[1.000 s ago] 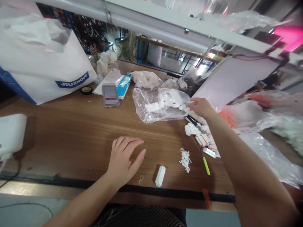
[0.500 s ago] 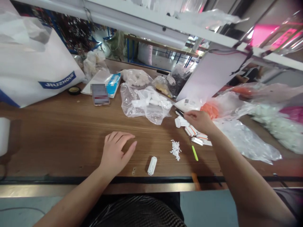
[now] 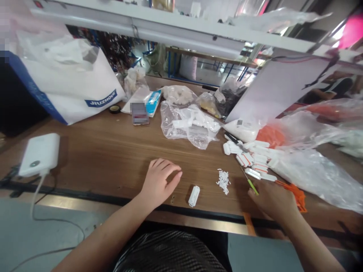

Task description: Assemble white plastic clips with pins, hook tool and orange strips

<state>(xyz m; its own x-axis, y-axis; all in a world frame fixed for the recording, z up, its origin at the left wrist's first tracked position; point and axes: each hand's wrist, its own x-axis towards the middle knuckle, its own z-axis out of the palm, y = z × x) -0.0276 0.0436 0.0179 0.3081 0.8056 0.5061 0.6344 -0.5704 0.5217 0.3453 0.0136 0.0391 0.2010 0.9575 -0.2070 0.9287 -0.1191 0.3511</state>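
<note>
My left hand (image 3: 161, 181) rests on the wooden table, fingers loosely bent and thumb apart, with nothing in it. Just right of it lies a white oblong plastic case (image 3: 194, 196). My right hand (image 3: 275, 198) is at the front right, fingers closed at the yellow-green handle of a thin screwdriver (image 3: 252, 187), whose shaft points away towards the white parts. Part of the grip is hidden by the hand. Between the hands is a small heap of short white pieces (image 3: 223, 181). Beyond the screwdriver are several white plastic parts (image 3: 259, 156), some with orange strips, and a black-handled tool (image 3: 231, 137).
Clear bags (image 3: 190, 124) of white parts lie at the back middle, more plastic bags (image 3: 320, 170) at the right. A white power bank (image 3: 41, 153) with a cable stands left, before a large white bag (image 3: 82, 87). A lamp shelf (image 3: 176, 32) crosses above.
My right hand has let go of the black-handled tool by the white parts and come back to the screwdriver, which has turned slightly. My left hand keeps its pose. The view has swung left.
</note>
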